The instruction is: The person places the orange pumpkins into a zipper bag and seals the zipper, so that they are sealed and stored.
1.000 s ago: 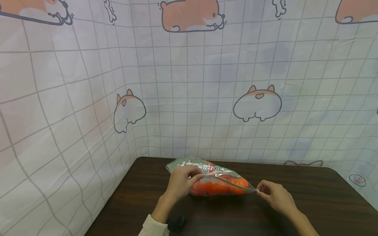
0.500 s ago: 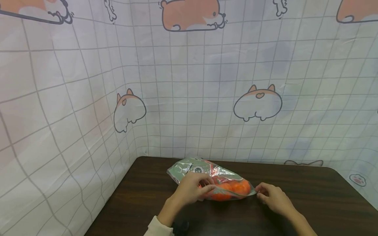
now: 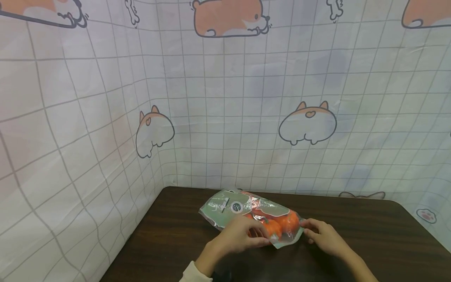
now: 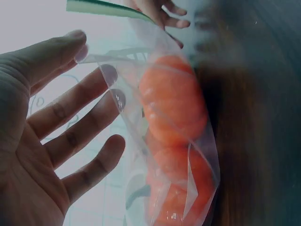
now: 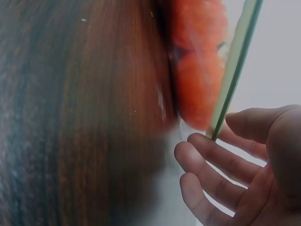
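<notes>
A clear zip bag (image 3: pixel 215 209) with a green printed panel lies on the table, holding several orange, ribbed, pumpkin-like pieces (image 3: pixel 273 229). My left hand (image 3: pixel 239 235) is at the bag's near edge; in the left wrist view, its thumb and index finger pinch the film, while the other fingers spread loosely beside it. At the bag's right corner, my right hand (image 3: pixel 325 235) pinches the end of the green zip strip (image 5: pixel 233 70) between thumb and index finger. That strip runs taut and straight from the fingertips in the right wrist view.
The dark wood table (image 3: pixel 158 243) extends on both sides of the bag. Behind and to the left hangs a white grid-patterned cloth (image 3: pixel 239 156) with cartoon dogs. A small dark object (image 3: pixel 222 274) shows under the left wrist, partly hidden.
My left hand has slid right and toward me along the bag's opening. The near edge has come down, so more of the printed face and orange pieces shows. My right hand has barely moved.
</notes>
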A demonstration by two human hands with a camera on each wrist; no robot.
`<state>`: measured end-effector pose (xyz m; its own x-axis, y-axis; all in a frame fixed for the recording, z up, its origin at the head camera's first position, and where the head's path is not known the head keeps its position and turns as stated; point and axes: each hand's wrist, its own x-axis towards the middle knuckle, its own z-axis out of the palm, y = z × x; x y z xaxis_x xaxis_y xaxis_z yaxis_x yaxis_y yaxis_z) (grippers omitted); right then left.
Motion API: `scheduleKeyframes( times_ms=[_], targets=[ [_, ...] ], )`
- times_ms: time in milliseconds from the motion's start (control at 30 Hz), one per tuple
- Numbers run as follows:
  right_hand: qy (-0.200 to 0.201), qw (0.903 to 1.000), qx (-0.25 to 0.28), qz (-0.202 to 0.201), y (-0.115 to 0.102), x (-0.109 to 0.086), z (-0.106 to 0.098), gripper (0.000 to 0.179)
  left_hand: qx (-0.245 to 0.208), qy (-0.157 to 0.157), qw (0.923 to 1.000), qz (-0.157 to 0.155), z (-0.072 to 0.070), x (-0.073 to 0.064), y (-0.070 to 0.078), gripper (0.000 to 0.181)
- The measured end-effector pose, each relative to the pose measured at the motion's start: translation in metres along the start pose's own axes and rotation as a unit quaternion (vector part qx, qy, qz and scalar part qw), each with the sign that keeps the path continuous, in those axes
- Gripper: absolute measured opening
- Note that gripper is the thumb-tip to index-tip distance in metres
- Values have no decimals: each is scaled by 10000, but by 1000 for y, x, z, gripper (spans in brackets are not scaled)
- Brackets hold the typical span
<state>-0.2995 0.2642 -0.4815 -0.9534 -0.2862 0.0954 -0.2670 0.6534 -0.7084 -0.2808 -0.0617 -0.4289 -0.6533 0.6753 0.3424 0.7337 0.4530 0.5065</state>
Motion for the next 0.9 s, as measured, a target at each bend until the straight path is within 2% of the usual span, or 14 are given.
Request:
scheduleKeyframes(
  times_ms=[167,367,600,767,900],
  targets=[
    [38,10000,-46,0,1,1,-2,30,12,-440,9990,74,9,2,4,7],
    [-12,10000,80,17,0,1,-6,30,85,-797,9967,103,19,1,5,11],
    [-44,9999,100,39,-1,1,-9,32,323,-1062,9938,-5,26,0,5,13],
    [-35,9999,116,21,-2,1,-10,32,330,-1286,9910,-162,29,-1,6,11],
    [-10,9999,133,83,-4,0,-11,32,145,-1241,9919,-211,26,-3,5,12]
  ],
)
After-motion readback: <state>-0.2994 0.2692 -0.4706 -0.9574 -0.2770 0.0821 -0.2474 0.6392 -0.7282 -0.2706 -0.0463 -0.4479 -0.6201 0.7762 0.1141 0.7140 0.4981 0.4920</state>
